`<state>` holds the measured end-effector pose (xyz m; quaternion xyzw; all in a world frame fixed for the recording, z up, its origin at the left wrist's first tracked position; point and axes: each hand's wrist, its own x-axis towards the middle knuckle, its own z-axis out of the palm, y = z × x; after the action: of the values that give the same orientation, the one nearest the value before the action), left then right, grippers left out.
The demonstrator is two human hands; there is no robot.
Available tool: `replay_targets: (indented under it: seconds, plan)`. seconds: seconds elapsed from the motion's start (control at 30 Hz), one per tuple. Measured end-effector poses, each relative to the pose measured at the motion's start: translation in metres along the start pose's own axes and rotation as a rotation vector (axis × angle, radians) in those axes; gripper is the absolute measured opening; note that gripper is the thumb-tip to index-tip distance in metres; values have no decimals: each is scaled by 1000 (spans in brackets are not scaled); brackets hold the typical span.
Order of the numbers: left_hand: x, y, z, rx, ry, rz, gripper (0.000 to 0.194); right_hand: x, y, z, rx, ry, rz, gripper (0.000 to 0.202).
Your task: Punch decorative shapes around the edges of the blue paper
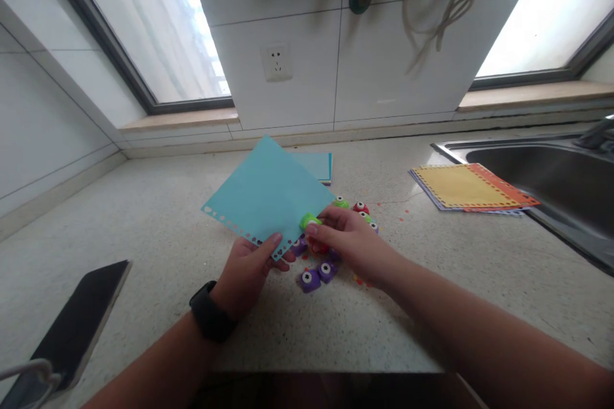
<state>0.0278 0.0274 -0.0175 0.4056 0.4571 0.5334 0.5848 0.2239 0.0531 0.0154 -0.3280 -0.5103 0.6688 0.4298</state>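
Observation:
A light blue sheet of paper point(268, 192) is tilted above the counter, with a row of small punched shapes along its lower left edge. My left hand point(252, 262) pinches its near corner between thumb and fingers. In my right hand point(352, 236) is a green craft punch point(309, 222), gripped at the sheet's lower right edge. Whether the paper sits inside its slot I cannot tell. Below and beside my hands lie several more punches: purple ones point(309, 279), a red one point(361, 208) and green ones point(341, 202), some partly hidden by my right hand.
Behind the sheet lies a stack of blue paper point(316, 166). Punched yellow and orange sheets point(451, 186) overlap the edge of the steel sink point(527, 156) at right. A dark flat device point(79, 319) with a cable rests at left. Small paper bits dot the counter point(268, 339).

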Motion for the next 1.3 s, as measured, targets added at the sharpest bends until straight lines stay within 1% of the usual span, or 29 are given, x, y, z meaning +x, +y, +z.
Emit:
replay_targets:
  seconds: [0.13, 0.27, 0.43, 0.63, 0.8, 0.93, 1.03, 1.3]
  plan:
    - [0, -3, -3, 115, 5, 7, 31, 2, 5, -1, -13, 14, 72, 26]
    - [0, -6, -4, 125, -21, 30, 31, 1, 5, 0, -17, 25, 107, 29]
    - [-3, -2, -2, 137, -69, 88, 31, -2, 5, 4, -40, 3, 146, 31]
    - [-6, 4, -2, 175, -143, 93, 30, -4, 6, 8, -62, -19, 206, 37]
    - [-6, 5, -2, 208, -147, 95, 28, -4, 7, 12, -56, -60, 205, 35]
    - [-6, 6, -2, 221, -130, 106, 26, -3, 8, 12, -5, -36, 221, 34]
    - [-7, 5, 0, 204, -107, 128, 20, -2, 10, 12, 62, -27, 226, 33]
    - [-6, 4, 0, 154, -134, 147, 16, 0, 12, 12, 69, -14, 214, 32]
